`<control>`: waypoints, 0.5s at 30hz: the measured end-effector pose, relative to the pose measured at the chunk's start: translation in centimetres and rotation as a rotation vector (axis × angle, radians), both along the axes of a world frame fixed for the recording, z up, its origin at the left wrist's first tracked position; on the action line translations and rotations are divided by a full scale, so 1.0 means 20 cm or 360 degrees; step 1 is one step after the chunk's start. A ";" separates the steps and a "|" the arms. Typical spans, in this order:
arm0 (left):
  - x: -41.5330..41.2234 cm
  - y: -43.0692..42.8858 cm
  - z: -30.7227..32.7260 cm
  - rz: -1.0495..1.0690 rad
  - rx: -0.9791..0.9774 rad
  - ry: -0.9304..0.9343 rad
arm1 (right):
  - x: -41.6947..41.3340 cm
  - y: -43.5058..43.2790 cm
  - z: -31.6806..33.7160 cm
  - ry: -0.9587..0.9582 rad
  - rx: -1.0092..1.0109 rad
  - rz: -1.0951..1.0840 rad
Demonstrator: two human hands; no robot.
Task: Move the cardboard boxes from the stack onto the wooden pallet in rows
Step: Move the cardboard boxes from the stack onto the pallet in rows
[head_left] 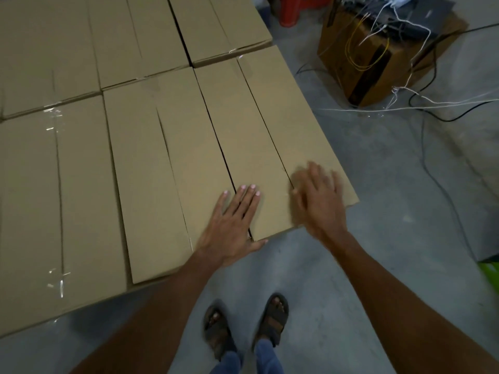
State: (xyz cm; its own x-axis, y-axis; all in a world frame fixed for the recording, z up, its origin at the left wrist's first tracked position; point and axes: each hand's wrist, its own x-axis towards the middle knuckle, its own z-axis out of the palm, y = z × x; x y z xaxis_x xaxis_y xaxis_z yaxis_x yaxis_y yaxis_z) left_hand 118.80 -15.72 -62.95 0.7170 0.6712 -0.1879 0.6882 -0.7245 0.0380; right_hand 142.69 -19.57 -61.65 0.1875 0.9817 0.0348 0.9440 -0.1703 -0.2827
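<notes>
Cardboard box [243, 147] lies lengthwise away; left hand [232, 228] and right hand [318, 201] rest flat, fingers straight, on its near end.

Nothing legible shows: no word, brand, number or sign can be read. The plain tan cardboard boxes [167, 147] show bare tops, crossed only by clear tape [55, 122]. At two o'clock, the darker brown cardboard carton [359, 63] bears black marks, possibly print, too dim and blurred to make out.
</notes>
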 end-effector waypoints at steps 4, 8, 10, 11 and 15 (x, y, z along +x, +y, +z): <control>0.00 -0.01 -0.03 -0.0013 0.0051 -0.0012 | -0.31 -0.21 -0.05 0.0031 0.0020 0.0593; -0.01 0.01 -0.03 -0.0038 0.0051 -0.0053 | -0.35 -0.24 -0.14 -0.0019 0.0098 0.0585; -0.03 0.00 -0.04 -0.0008 0.0019 -0.0085 | -0.34 -0.23 -0.16 -0.0041 0.0114 0.0592; -0.04 -0.01 -0.05 0.0033 0.0031 -0.0091 | -0.35 -0.23 -0.17 -0.0044 0.0120 0.0592; -0.06 -0.08 -0.07 0.0118 0.0119 -0.0060 | -0.36 -0.24 -0.19 -0.0038 0.0207 0.0571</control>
State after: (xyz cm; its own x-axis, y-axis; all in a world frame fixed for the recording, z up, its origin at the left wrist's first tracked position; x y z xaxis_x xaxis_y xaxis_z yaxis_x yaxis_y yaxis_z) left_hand 117.59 -17.25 -64.34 0.6703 0.7340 -0.1092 0.7393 -0.6733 0.0123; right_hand 135.52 -24.30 -65.47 -0.1699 0.9718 0.1633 0.9436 0.2082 -0.2576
